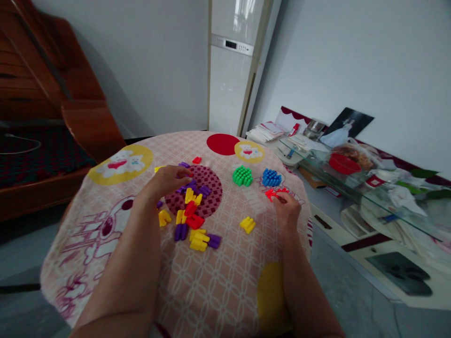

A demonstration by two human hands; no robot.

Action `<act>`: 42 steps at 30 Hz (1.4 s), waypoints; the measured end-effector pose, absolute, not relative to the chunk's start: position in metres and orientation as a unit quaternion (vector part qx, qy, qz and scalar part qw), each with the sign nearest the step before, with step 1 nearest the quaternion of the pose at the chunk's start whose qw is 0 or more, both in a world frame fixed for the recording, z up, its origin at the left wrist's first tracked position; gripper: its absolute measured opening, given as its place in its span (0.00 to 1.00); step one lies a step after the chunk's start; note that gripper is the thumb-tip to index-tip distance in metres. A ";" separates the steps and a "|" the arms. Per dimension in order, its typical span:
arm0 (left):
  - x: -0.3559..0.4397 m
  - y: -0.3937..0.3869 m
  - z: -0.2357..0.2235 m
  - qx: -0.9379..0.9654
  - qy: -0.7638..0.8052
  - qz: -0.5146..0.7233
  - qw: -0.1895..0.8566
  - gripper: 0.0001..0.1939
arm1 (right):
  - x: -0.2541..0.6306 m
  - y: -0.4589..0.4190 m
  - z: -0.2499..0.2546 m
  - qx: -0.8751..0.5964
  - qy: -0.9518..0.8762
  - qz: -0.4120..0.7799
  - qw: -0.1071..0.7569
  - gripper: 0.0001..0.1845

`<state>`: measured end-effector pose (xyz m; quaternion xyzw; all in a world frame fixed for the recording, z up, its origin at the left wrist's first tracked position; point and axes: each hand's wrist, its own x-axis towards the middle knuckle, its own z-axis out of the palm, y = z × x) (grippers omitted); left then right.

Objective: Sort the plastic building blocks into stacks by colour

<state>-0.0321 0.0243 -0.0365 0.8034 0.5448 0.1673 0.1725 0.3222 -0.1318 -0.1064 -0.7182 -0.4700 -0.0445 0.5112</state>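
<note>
My left hand (171, 180) is over the scattered building blocks on the left of the round table, its fingers pinched together. A bit of red shows at its fingertips, like a small red block, mostly hidden. My right hand (288, 209) is closed on a red block (271, 194) at the table's right side, among a few red pieces. Just beyond it sits a cluster of blue blocks (271, 178), with a cluster of green blocks (242, 176) to its left. Purple blocks (181, 231), yellow blocks (199, 240) and red blocks (194, 221) lie loosely near my left hand.
A lone yellow block (248, 225) lies between my forearms on the patterned tablecloth (218, 291). To the right stands a glass shelf (373, 192) crowded with papers, a red bowl (344, 163) and bags. A wooden seat (88, 126) is at the left, a white cabinet-like unit (229, 84) behind.
</note>
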 end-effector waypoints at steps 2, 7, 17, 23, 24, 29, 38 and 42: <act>-0.030 0.023 -0.035 0.803 0.547 0.165 0.172 0.23 | 0.335 -0.138 -0.108 -0.747 -0.454 -0.101 0.475 0.11; -0.030 0.023 -0.035 0.802 0.546 0.170 0.174 0.22 | 0.343 -0.141 -0.111 -0.797 -0.448 -0.154 0.375 0.10; -0.032 0.023 -0.035 0.800 0.543 0.180 0.181 0.22 | 0.338 -0.137 -0.113 -0.838 -0.433 -0.137 0.302 0.08; -0.032 0.024 -0.034 0.800 0.544 0.175 0.179 0.23 | 0.336 -0.136 -0.116 -0.839 -0.433 -0.139 0.300 0.09; -0.032 0.025 -0.034 0.801 0.545 0.173 0.177 0.23 | 0.336 -0.135 -0.116 -0.839 -0.433 -0.140 0.300 0.09; -0.033 0.025 -0.035 0.808 0.540 0.169 0.165 0.22 | 0.337 -0.135 -0.115 -0.838 -0.430 -0.140 0.305 0.11; -0.036 0.024 -0.038 0.810 0.531 0.187 0.166 0.20 | 0.276 -0.140 -0.102 -0.729 -0.559 -0.107 0.380 0.15; -0.035 0.022 -0.038 0.810 0.525 0.198 0.172 0.20 | 0.212 -0.139 -0.093 -0.611 -0.720 0.007 0.328 0.13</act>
